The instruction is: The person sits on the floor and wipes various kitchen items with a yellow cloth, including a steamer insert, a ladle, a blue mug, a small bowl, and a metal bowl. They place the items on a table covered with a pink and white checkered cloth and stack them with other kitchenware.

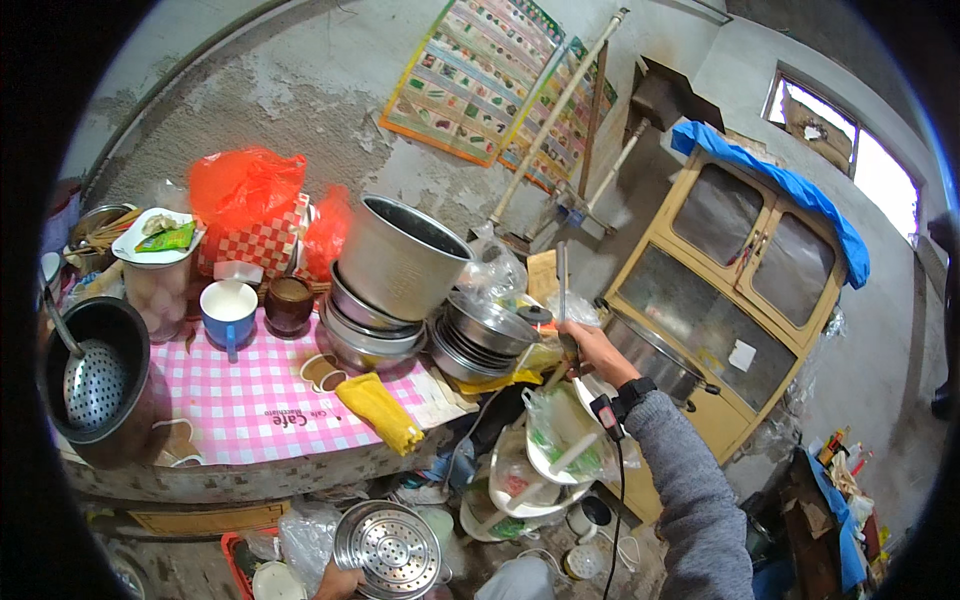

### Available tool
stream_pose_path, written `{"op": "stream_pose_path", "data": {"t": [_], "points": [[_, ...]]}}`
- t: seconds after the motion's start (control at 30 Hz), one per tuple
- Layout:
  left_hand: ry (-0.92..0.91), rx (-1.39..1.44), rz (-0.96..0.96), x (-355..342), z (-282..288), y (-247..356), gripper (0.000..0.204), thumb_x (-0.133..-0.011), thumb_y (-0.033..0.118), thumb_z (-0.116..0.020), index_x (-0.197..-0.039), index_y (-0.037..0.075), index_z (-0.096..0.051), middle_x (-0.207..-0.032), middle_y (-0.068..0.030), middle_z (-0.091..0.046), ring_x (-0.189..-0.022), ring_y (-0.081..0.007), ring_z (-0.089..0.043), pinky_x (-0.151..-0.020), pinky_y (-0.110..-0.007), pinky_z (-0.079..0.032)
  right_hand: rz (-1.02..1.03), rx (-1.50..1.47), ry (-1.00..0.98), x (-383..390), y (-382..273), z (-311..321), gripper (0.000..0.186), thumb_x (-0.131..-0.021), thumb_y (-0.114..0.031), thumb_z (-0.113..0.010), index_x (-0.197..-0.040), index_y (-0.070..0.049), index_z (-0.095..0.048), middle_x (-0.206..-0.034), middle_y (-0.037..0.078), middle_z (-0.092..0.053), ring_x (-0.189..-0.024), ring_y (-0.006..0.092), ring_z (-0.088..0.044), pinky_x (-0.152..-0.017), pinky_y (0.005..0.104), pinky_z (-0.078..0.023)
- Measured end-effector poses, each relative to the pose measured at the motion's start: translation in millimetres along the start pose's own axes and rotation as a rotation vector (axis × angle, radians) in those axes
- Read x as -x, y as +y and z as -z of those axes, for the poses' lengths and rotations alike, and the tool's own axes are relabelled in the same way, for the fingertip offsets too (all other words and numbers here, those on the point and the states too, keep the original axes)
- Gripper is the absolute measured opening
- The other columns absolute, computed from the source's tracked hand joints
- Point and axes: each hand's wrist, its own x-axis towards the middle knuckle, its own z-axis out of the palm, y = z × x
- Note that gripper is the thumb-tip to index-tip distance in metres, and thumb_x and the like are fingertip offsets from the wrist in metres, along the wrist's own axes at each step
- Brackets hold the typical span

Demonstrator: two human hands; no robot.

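Note:
My left hand point(340, 582), at the bottom edge, is closed on the rim of a round metal steamer rack point(385, 535) full of holes. Only part of that hand shows. My right hand point(600, 352) reaches out to the centre right. It is closed around the dark handle of a long, narrow metal utensil point(562, 270) that points upward; its exact kind is unclear. Just below that hand stands a white tiered rack point(540, 505) with bagged greens on it. Close by on the left is a stack of metal pans point(470, 345) with a lid.
A table with a pink checked cloth point(235, 405) bears a large metal pot point(400, 250), a blue mug point(228, 315), a yellow cloth point(380, 410) and a dark pot point(95, 380) with a skimmer. Behind my right arm are a lidless-looking pot point(650, 355) and a wooden cabinet point(720, 270).

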Motion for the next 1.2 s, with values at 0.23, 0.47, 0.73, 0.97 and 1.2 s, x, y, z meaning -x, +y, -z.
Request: {"op": "stream_pose_path", "data": {"t": [0.23,0.47,0.73,0.97,1.2], "points": [[-0.084,-0.148,-0.081,-29,40,-59,0.035,-0.082,0.013,-0.055,-0.115,0.007,-0.050,-0.076,-0.0052,-0.057,-0.061,-0.0166,-0.057,-0.050,-0.030,-0.047,0.105,-0.180,0.077,-81,-32,-37,0.063,-0.079,-0.055,-0.062,-0.109,-0.001,-0.056,-0.079,0.008,-0.057,-0.061,0.0176,-0.059,-0.052,0.0308,-0.049],[0.165,0.124,0.097,-9,37,-50,0.027,-0.091,0.020,-0.054,-0.113,0.006,-0.053,-0.077,-0.0044,-0.056,-0.060,-0.0136,-0.053,-0.046,-0.031,-0.044,0.030,-0.157,0.129,-155,-23,-75,0.073,-0.070,-0.052,-0.074,-0.107,0.008,-0.054,-0.087,0.014,-0.059,-0.070,0.0255,-0.059,-0.054,0.0408,-0.047],[-0.032,-0.296,-0.132,-29,61,-81,0.017,-0.091,0.020,-0.055,-0.097,0.005,-0.060,-0.077,-0.0048,-0.058,-0.061,-0.0140,-0.053,-0.046,-0.031,-0.039,-0.012,0.067,0.064,-171,-6,-87,0.082,-0.067,-0.050,-0.078,-0.119,0.008,-0.052,-0.107,0.021,-0.060,-0.099,0.0343,-0.059,-0.071,0.0540,-0.048],[0.101,-0.059,0.044,-9,33,-45,0.029,-0.093,0.025,-0.053,-0.112,0.004,-0.056,-0.086,-0.0048,-0.059,-0.071,-0.0137,-0.056,-0.053,-0.030,-0.046,-0.050,0.447,0.055,-181,3,-95,0.096,-0.062,-0.061,-0.075,-0.113,0.018,-0.054,-0.112,0.026,-0.061,-0.098,0.0340,-0.063,-0.076,0.0414,-0.052],[0.071,0.003,0.041,4,23,-19,0.025,-0.093,0.027,-0.053,-0.103,0.006,-0.061,-0.083,-0.0038,-0.059,-0.070,-0.0124,-0.055,-0.053,-0.031,-0.046,-0.002,0.582,-0.156,-178,5,-97,0.083,-0.069,-0.059,-0.071,-0.105,0.015,-0.060,-0.097,0.023,-0.066,-0.082,0.0303,-0.066,-0.067,0.0389,-0.052]]}}
